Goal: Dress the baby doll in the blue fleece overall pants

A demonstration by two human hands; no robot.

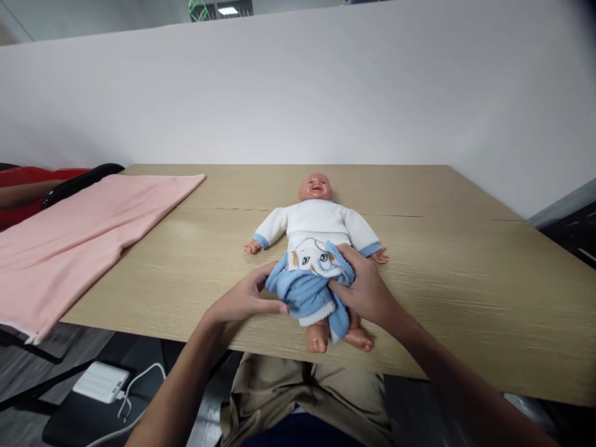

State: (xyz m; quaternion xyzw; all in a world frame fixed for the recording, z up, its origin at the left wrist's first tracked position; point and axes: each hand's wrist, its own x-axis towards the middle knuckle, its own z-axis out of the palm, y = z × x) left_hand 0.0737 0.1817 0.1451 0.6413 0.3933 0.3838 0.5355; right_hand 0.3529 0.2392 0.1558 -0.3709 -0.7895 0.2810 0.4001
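Note:
A baby doll (pixel 320 217) lies on its back on the table, its head away from me and its arms spread. It wears a white top with blue cuffs. Blue doll pants (pixel 302 288) with an elephant face and a white edge are bunched around its thighs and lower legs; the bare feet stick out toward me. My left hand (pixel 246 295) grips the left side of the pants, fingers partly hidden by the cloth and thumb along the front. On the other side, my right hand (pixel 365 282) pinches the fabric between thumb and fingers.
A pink blanket (pixel 88 230) hangs over the left part of the wooden table (pixel 447 273). Behind stands a white partition (pixel 288 99). A person's arm (pixel 28 194) shows at far left. Below the table edge, a white power bank (pixel 101 381) with a cable lies on a black seat.

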